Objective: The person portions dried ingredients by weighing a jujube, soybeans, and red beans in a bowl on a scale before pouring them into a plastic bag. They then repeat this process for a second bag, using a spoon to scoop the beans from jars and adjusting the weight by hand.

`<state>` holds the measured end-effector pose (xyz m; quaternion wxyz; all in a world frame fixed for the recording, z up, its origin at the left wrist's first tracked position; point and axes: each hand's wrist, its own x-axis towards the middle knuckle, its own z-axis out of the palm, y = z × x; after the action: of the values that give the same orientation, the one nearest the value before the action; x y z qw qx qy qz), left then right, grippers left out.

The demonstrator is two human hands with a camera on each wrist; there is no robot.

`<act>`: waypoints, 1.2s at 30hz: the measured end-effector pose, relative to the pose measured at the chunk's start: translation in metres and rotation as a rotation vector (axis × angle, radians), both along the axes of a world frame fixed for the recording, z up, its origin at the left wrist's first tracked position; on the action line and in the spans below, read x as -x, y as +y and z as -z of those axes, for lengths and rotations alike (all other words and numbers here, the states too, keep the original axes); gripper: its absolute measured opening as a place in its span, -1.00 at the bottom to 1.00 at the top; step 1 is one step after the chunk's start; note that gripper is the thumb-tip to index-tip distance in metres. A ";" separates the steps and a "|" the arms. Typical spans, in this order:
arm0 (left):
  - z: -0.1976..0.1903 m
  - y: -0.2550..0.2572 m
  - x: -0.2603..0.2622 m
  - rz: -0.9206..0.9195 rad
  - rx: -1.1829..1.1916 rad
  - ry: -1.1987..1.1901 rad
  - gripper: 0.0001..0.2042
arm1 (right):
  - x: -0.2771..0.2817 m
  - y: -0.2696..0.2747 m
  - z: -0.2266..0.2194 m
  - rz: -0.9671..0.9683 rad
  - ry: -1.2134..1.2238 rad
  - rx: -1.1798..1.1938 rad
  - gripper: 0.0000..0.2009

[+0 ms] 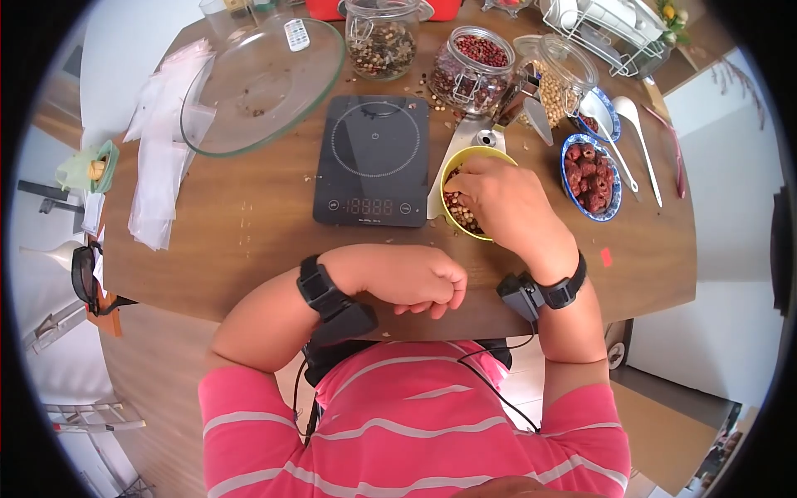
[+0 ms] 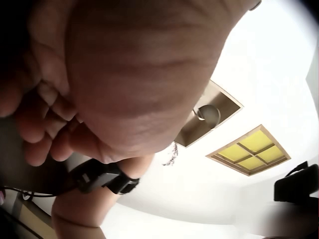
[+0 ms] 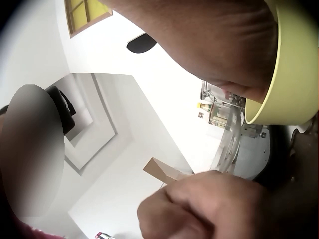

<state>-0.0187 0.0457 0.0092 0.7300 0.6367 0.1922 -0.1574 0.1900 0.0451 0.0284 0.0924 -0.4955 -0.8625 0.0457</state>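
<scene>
My right hand (image 1: 508,203) reaches down into a small yellow bowl (image 3: 297,79), its fingers bent over the mixed beans (image 1: 465,217) inside. The fingertips are partly hidden by the hand and rim, so I cannot tell if they pinch anything. In the right wrist view the bowl's wall rises around the hand. Near the table's front edge, my left hand (image 1: 415,278) lies idle with loosely curled fingers and nothing in them. Left of the bowl lies a black digital scale (image 1: 374,158), its display lit and nothing on its plate.
Glass jars of mixed grains (image 1: 383,46), red beans (image 1: 473,70) and pale beans (image 1: 550,87) stand behind. A blue-patterned bowl (image 1: 568,189) of dark red dried fruit and white spoons (image 1: 639,137) lie right. Clear bags (image 1: 162,158) and a glass lid (image 1: 266,87) lie left.
</scene>
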 end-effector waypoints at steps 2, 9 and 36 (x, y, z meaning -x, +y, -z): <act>0.002 0.001 -0.001 0.015 -0.023 0.001 -0.75 | 0.001 0.001 0.003 -0.002 -0.007 -0.011 -0.78; 0.006 0.004 0.000 -0.087 0.045 -0.015 -0.74 | -0.004 0.002 0.010 0.110 0.001 -0.012 -0.86; 0.026 -0.001 -0.010 -0.476 0.559 -0.085 -0.33 | -0.036 -0.008 -0.018 0.204 0.177 -0.034 -0.91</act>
<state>-0.0082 0.0448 -0.0169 0.8993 0.3561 0.2539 -0.0028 0.2263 0.0367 0.0463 0.1807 -0.5732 -0.7966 0.0648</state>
